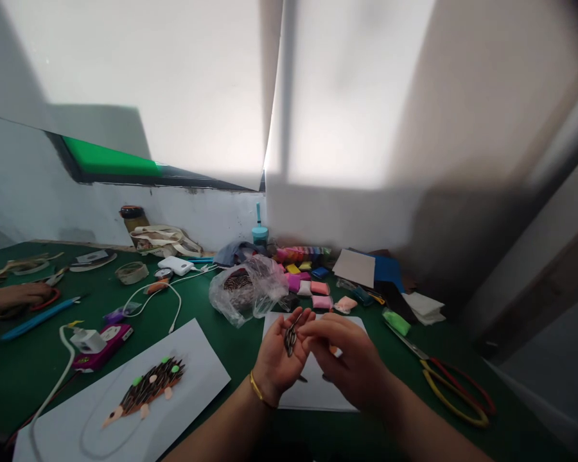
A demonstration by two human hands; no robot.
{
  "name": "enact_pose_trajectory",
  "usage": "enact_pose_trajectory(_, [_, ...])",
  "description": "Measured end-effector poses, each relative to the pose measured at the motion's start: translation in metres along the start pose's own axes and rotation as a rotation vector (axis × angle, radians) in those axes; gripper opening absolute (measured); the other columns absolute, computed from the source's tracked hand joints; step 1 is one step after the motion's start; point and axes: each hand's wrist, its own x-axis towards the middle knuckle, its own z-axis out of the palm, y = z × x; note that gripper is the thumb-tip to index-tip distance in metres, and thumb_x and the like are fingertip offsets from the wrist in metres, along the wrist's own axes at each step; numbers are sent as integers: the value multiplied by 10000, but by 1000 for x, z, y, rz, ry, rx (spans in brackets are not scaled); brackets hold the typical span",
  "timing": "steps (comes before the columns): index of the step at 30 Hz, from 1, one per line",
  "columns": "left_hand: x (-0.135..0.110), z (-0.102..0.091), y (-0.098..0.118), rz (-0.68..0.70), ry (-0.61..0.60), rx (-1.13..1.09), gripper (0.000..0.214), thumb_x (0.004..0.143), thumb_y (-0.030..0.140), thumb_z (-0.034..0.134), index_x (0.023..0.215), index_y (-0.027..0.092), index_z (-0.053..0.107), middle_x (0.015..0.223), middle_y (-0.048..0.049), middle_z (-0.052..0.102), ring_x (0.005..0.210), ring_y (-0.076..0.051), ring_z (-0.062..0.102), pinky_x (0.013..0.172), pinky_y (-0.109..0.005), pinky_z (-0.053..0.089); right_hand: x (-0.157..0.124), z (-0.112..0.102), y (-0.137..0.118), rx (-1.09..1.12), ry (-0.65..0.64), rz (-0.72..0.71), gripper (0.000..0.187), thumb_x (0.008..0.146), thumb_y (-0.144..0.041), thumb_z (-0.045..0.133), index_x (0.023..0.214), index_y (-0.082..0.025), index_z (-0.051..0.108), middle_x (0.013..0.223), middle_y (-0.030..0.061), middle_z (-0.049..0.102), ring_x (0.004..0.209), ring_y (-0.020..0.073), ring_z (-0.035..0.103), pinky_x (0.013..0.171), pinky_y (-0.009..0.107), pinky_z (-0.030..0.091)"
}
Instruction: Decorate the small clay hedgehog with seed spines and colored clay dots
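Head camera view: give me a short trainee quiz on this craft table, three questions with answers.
1. What are the small dark items held in the left hand?
2. True or false: the hedgehog figure lies on the white sheet.
3. Which wrist wears the gold bangle, left or right?

Key: 1. Striped seeds. 2. True. 3. Left.
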Motion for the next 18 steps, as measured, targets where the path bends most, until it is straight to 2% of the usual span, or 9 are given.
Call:
enact_pose_trajectory(2, [0,3,0,-8,2,-63,303,916,335,380,1018,126,574,1083,-135,634,1079,-218,584,875,-342,497,-1,11,15,-102,-98,109,111,825,-209,534,837,-235,641,831,22,617,782,151,552,699,275,444])
enact_pose_trajectory(5, [0,5,-2,-27,38,-65,291,903,351,418,1037,144,573,1098,-125,636,1094,-242,576,862,-371,499,-8,29,39,-157,-187,209,22,753,-206,614,747,-227,617,825,4,610,786,155,535,686,265,423])
enact_pose_trajectory(8, [1,4,-7,-34,84,-50,266,886,339,459,1040,152,570,1085,-120,645,1087,-245,582,859,-375,499,-17,39,52,-173,-196,273,10,753,-219,608,747,-226,609,811,-1,607,768,155,530,670,264,411])
enact_pose_trajectory(11, [2,3,-12,-43,109,-67,255,887,322,455,1029,147,573,1072,-131,646,1071,-240,591,853,-364,504,-20,40,55,-203,-166,330,34,760,-251,596,744,-221,590,748,-6,598,702,150,523,612,254,390])
enact_pose_trajectory(14, [4,1,-16,-42,134,-93,235,882,299,461,1013,143,578,1080,-142,638,1062,-239,596,856,-359,505,-20,40,57,-234,-174,316,40,774,-243,572,800,-226,597,763,-11,608,705,144,531,614,247,382])
enact_pose_trajectory(18, [8,-7,-19,-23,127,-98,216,869,282,484,993,136,583,1094,-151,629,1077,-247,588,886,-367,493,-22,45,61,-325,-200,182,96,790,-196,545,841,-228,620,839,11,618,794,157,540,710,268,397])
